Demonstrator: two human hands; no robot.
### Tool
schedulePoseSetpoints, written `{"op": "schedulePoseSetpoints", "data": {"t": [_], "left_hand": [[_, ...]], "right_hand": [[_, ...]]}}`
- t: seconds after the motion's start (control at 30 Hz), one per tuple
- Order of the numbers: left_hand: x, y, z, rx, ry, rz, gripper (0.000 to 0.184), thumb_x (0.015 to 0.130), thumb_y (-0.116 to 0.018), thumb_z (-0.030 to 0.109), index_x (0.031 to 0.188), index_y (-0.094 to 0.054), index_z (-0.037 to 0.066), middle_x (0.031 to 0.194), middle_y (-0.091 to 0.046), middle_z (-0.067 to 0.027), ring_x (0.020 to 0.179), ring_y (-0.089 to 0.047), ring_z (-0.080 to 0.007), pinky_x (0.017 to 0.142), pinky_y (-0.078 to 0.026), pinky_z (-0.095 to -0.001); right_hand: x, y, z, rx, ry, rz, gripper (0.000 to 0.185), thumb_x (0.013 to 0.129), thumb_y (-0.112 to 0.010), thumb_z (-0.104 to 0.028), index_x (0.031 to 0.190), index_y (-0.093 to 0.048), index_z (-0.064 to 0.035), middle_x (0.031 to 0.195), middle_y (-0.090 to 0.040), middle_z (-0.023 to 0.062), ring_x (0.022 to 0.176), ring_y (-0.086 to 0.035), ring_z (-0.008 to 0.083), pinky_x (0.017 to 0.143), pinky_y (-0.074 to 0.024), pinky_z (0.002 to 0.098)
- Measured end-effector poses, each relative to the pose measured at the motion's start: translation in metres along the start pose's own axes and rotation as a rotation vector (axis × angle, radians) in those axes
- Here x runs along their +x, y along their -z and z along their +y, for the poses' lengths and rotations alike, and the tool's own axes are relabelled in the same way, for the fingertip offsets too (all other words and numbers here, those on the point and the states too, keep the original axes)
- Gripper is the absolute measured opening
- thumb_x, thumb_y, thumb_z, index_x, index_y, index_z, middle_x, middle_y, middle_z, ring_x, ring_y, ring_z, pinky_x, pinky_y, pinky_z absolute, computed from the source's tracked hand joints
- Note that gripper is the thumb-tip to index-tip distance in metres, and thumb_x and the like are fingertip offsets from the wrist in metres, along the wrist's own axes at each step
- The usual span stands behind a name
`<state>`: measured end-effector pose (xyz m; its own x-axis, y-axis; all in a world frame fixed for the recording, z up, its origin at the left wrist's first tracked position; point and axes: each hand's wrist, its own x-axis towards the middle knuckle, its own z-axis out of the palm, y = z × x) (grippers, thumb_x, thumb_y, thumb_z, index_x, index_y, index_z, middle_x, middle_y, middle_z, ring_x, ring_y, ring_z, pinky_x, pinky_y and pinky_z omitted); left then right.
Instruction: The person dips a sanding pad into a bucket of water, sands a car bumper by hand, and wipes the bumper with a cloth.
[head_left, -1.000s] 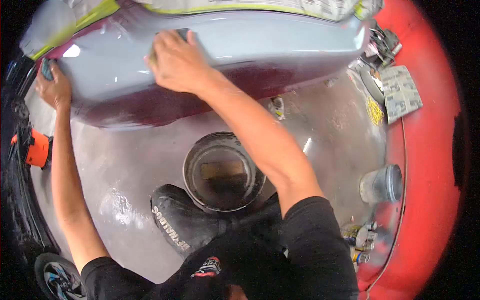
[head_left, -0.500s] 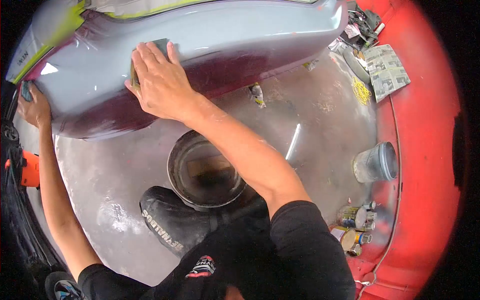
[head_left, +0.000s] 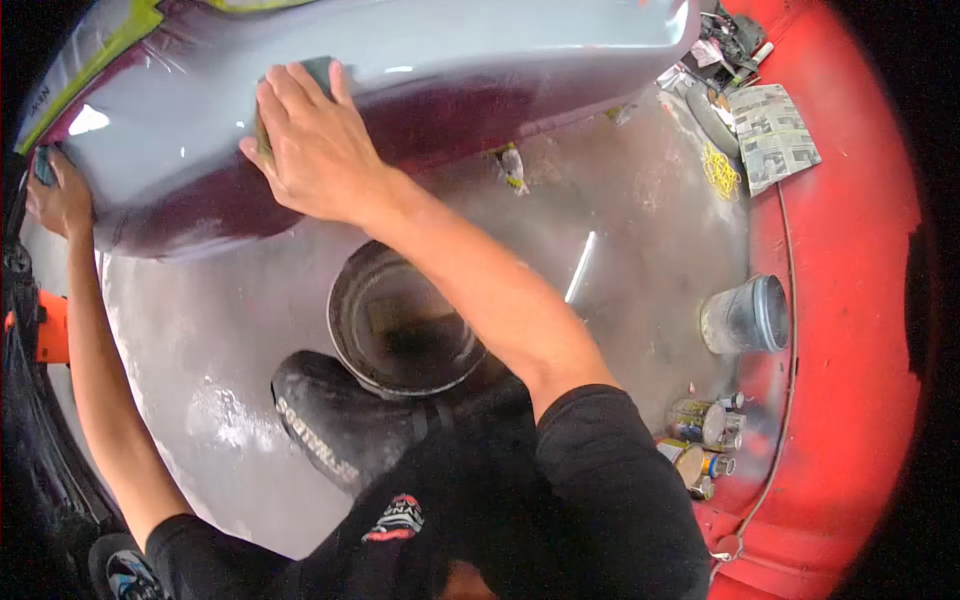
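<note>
A car bumper (head_left: pixel 480 100), grey on top and dark maroon below, curves across the upper view. My right hand (head_left: pixel 318 150) presses a dark green-grey sheet of sandpaper (head_left: pixel 319 70) against its grey face; the fingers lie over the sheet and hide most of it. At the bumper's left end, my left hand (head_left: pixel 64 200) is closed round a small dark teal pad (head_left: pixel 44 166), mostly covered by the fingers. Below my right forearm stands a round black bucket (head_left: pixel 345 350) with dark water in it.
Yellow-green masking (head_left: pixel 110 45) borders the bumper at upper left. Along the red wall (head_left: pixel 850 250) at right are a grey bucket (head_left: pixel 735 318), several cans (head_left: pixel 690 465), newspaper (head_left: pixel 775 140) and yellow cord (head_left: pixel 720 172). An orange object (head_left: pixel 52 328) stands at far left.
Both hands, the bumper and the floor items appear slightly higher and further left, largely a shift of view. Each hand keeps its hold, and the right remains on the grey face.
</note>
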<state>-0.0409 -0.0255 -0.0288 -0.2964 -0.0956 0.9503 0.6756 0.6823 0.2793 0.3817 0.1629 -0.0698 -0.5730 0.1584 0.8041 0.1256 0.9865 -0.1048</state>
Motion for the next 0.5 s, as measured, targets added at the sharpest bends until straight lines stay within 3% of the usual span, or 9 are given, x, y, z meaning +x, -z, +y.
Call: {"op": "schedulePoseSetpoints", "data": {"t": [0.1, 0.13, 0.17, 0.2, 0.23, 0.3, 0.37, 0.4, 0.5], "left_hand": [[0.005, 0.007, 0.006, 0.009, 0.038, -0.013, 0.069, 0.088, -0.060, 0.059, 0.128, -0.066, 0.004, 0.128, -0.065, -0.0240, 0.124, -0.055, -0.0415, 0.107, -0.042, -0.0483], [0.001, 0.008, 0.004, 0.008, 0.067, 0.000, 0.069, 0.088, -0.059, 0.060, 0.128, -0.066, 0.004, 0.129, -0.064, -0.0240, 0.124, -0.055, -0.0416, 0.107, -0.042, -0.0481], [-0.002, 0.003, -0.005, 0.008, 0.017, -0.001, 0.070, 0.088, -0.059, 0.060, 0.128, -0.066, 0.004, 0.129, -0.064, -0.0240, 0.124, -0.055, -0.0417, 0.108, -0.042, -0.0480], [-0.001, -0.006, -0.011, -0.003, -0.027, 0.014, 0.070, 0.088, -0.059, 0.060, 0.128, -0.066, 0.004, 0.129, -0.064, -0.0241, 0.124, -0.055, -0.0419, 0.108, -0.041, -0.0479], [0.002, -0.018, -0.013, -0.018, -0.065, 0.040, 0.070, 0.088, -0.059, 0.061, 0.128, -0.066, 0.004, 0.129, -0.064, -0.0241, 0.124, -0.055, -0.0420, 0.108, -0.041, -0.0478], [-0.005, -0.016, 0.006, -0.021, -0.027, 0.027, 0.071, 0.088, -0.059, 0.061, 0.129, -0.065, 0.004, 0.130, -0.064, -0.0240, 0.125, -0.054, -0.0418, 0.109, -0.041, -0.0477], [-0.009, -0.012, 0.016, -0.046, 0.019, 0.047, 0.070, 0.088, -0.059, 0.060, 0.131, -0.064, 0.004, 0.130, -0.064, -0.0234, 0.126, -0.054, -0.0414, 0.109, -0.041, -0.0474], [-0.008, -0.008, 0.015, -0.036, 0.044, 0.017, 0.070, 0.088, -0.059, 0.060, 0.131, -0.064, 0.005, 0.131, -0.063, -0.0231, 0.126, -0.054, -0.0410, 0.109, -0.041, -0.0471], [-0.002, 0.000, 0.004, -0.008, 0.081, -0.034, 0.070, 0.088, -0.060, 0.059, 0.132, -0.064, 0.005, 0.132, -0.063, -0.0223, 0.127, -0.054, -0.0401, 0.110, -0.041, -0.0461]], "right_hand": [[-0.014, 0.061, 0.052, -0.103, -0.013, -0.255, 0.045, 0.097, -0.059, -0.039, 0.126, -0.058, -0.0043, 0.136, -0.058, 0.0196, 0.121, -0.059, 0.0397, 0.105, -0.0372, 0.0650], [-0.022, 0.088, 0.085, -0.191, -0.149, -0.278, 0.043, 0.097, -0.059, -0.039, 0.130, -0.058, -0.0108, 0.138, -0.059, 0.0132, 0.118, -0.063, 0.0364, 0.105, -0.0385, 0.0620], [-0.035, 0.104, 0.138, -0.291, -0.176, -0.228, 0.053, 0.098, -0.054, -0.049, 0.135, -0.056, -0.0107, 0.140, -0.059, 0.0106, 0.128, -0.057, 0.0330, 0.107, -0.0351, 0.0655], [-0.048, 0.119, 0.186, -0.306, -0.165, -0.162, 0.052, 0.101, -0.051, -0.048, 0.138, -0.054, -0.0118, 0.145, -0.056, 0.0097, 0.135, -0.053, 0.0318, 0.110, -0.0325, 0.0661], [-0.051, 0.138, 0.200, -0.385, -0.289, -0.233, 0.051, 0.103, -0.047, -0.044, 0.140, -0.053, -0.0099, 0.150, -0.051, 0.0122, 0.140, -0.047, 0.0310, 0.113, -0.0294, 0.0662], [-0.051, 0.106, 0.211, -0.505, -0.224, -0.119, 0.048, 0.102, -0.049, -0.036, 0.134, -0.054, -0.0011, 0.143, -0.053, 0.0197, 0.135, -0.049, 0.0365, 0.108, -0.0347, 0.0657], [-0.022, 0.071, 0.129, -0.427, -0.115, -0.315, 0.046, 0.099, -0.053, -0.032, 0.124, -0.056, 0.0069, 0.130, -0.055, 0.0243, 0.123, -0.052, 0.0414, 0.102, -0.0381, 0.0637], [-0.012, 0.045, 0.086, -0.283, -0.048, -0.062, 0.047, 0.096, -0.057, -0.034, 0.117, -0.059, 0.0083, 0.116, -0.058, 0.0235, 0.112, -0.054, 0.0423, 0.098, -0.0389, 0.0612], [0.011, -0.018, -0.001, -0.064, 0.068, 0.050, 0.042, 0.096, -0.056, -0.033, 0.117, -0.059, 0.0038, 0.125, -0.059, 0.0239, 0.128, -0.050, 0.0424, 0.106, -0.0341, 0.0634]]}}
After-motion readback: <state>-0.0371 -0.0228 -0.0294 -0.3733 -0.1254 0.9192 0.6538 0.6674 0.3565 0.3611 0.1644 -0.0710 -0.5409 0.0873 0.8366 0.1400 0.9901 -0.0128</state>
